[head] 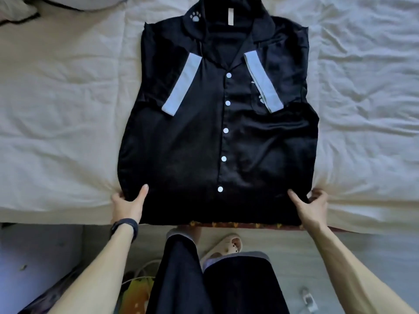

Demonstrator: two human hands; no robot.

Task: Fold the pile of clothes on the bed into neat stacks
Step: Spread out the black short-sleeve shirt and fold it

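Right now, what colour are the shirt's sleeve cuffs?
Light blue sleeve cuffs on a black shirt; the head view shows them best.

- The black shirt [181, 155] ran off the top edge at its collar, so the back of the neck was out of sight.
- The left hand [127, 206] showed only a thumb on the hem; its fingers were tucked under the cloth.
- The right hand [314, 207] was much the same, its fingers half buried at the corner.
- A pale cuff band [264, 82] covered most of the pocket's little motif.
- Only a patterned strip [238, 225] peeked out below the hem.
- One slipper [223, 247] was partly behind a trouser leg.
- A small pale object [308, 300] on the floor was too blurred to name.
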